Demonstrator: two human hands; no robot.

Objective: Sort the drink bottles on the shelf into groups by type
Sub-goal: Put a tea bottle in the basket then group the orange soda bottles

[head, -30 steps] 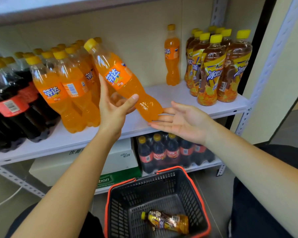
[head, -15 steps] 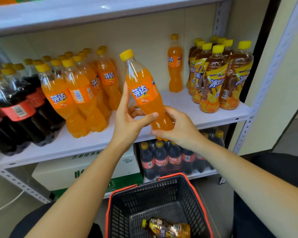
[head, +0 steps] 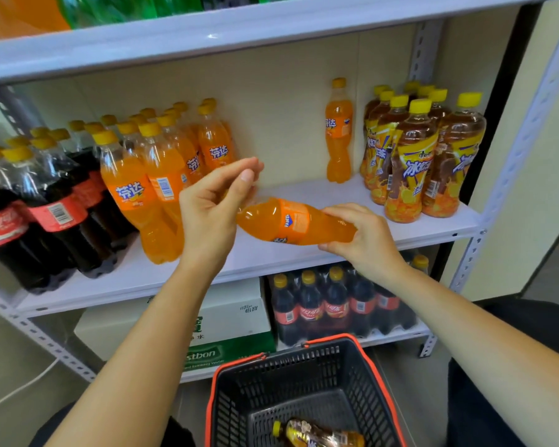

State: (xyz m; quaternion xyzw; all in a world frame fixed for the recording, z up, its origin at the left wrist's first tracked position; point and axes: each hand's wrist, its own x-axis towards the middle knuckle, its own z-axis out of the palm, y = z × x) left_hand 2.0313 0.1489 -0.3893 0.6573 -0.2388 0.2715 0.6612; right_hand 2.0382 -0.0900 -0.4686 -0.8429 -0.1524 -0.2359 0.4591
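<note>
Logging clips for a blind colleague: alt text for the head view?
The right hand grips an orange soda bottle lying sideways over the middle shelf, the left hand at its neck end. Cola bottles and orange sodas stand left, iced tea bottles right.

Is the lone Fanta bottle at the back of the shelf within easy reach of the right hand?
Probably yes: bare shelf lies before the lone Fanta bottle, though the right hand grips a second Fanta bottle.

Orange soda bottle [head: 296,222]; black basket [head: 304,391], red rim
</note>
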